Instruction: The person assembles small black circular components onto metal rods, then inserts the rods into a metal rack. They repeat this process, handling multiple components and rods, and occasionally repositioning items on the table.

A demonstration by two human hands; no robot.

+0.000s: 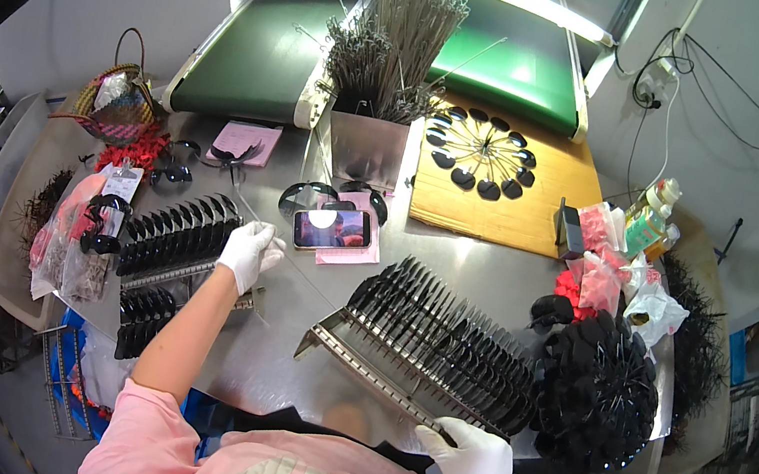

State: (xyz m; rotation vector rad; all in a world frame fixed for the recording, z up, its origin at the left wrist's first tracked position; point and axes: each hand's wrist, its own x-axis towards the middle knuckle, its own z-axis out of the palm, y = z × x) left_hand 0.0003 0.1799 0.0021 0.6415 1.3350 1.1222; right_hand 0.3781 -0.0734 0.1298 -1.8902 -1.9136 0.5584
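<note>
My left hand [251, 255], in a white glove, is closed, fingertips pinched around a long thin metal wire [310, 286] that slants across the steel table. Beside it on the left, a rack of glossy black lens-like pieces [181, 238] stands in rows. My right hand [473, 465], also gloved, closes on the near right end of a long metal rack [368, 361] at the table's front edge. Upright dark lens-like pieces [443, 340] line this rack closely. The fingers partly hide the rack's end.
A phone [332, 230] rests on pink paper mid-table. Behind it stands a bin [365, 148] of hooked wires. Cardboard [548, 201] carries a ring of black lenses [489, 190]. On the right are a black lens cluster [594, 392] and bottles [648, 223]; a woven basket [112, 111] sits far left.
</note>
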